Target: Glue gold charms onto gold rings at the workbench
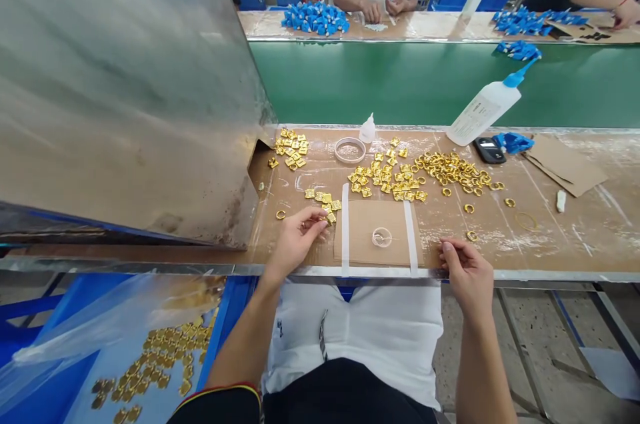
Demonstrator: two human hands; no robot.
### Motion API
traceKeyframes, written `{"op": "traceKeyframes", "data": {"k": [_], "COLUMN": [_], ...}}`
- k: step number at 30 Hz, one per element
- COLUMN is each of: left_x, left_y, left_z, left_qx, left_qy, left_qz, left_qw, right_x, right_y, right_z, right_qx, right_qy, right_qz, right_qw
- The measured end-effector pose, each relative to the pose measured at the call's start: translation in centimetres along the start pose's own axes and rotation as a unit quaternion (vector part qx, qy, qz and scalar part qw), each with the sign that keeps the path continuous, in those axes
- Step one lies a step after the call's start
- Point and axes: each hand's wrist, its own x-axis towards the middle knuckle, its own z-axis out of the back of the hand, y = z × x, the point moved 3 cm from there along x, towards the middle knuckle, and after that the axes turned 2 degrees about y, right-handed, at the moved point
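My left hand (299, 241) is at the left edge of a taped cardboard pad (360, 221), thumb and forefinger closed at a small group of gold square pieces (323, 197). One piece lies right at the fingertips. To the right of the pad, at the table's front edge, my right hand (466, 272) is closed with the thumb against the curled fingers; anything inside is hidden. On the pad sits a small clear round dish (381, 237). Behind it are more gold square pieces (385, 174) and a heap of gold rings (453, 169).
A large metal panel (125, 77) rises at left. Behind the pad are a tape roll (350, 150), a small white nozzle bottle (367, 129) and a tilted white bottle (484, 112). A blue bin (235, 304) with gold pieces stands lower left. Across the green belt (350, 81), two people work.
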Motion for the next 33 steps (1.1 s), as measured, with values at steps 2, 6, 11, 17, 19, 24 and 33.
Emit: {"op": "traceKeyframes", "data": {"k": [2, 6, 11, 17, 19, 24, 33], "left_x": [-0.7, -1.7, -3.1, -3.7, -3.5, -3.6, -4.0], "left_y": [0.2, 0.3, 0.8, 1.4, 1.3, 1.2, 1.9], "left_z": [-1.6, -5.2, -8.1, -7.8, -7.6, -7.5, -7.7], "left_qx": [-0.065, -0.109, -0.089, -0.020, 0.001, -0.011, -0.096], "left_qy": [-0.005, -0.026, -0.048, -0.026, -0.013, -0.016, -0.024], "left_qz": [0.011, 0.000, -0.039, -0.055, -0.072, -0.078, -0.009], "left_qw": [0.998, 0.994, 0.994, 0.998, 0.997, 0.997, 0.995], "right_x": [0.0, -0.6, -1.6, -1.0, -0.8, -0.4, 0.3], "right_y": [0.5, 2.5, 4.8, 5.4, 5.6, 6.3, 6.4], "right_z": [-0.1, -1.4, -4.8, -6.6, -6.8, -7.7, -6.6], "right_qx": [-0.005, 0.011, 0.026, 0.005, 0.001, -0.041, -0.085], "right_qy": [-0.001, 0.058, 0.205, 0.185, 0.179, 0.190, 0.197], "right_qz": [0.004, 0.049, 0.125, 0.198, 0.223, 0.309, 0.336], "right_qw": [1.000, 0.997, 0.970, 0.963, 0.958, 0.931, 0.917]}}
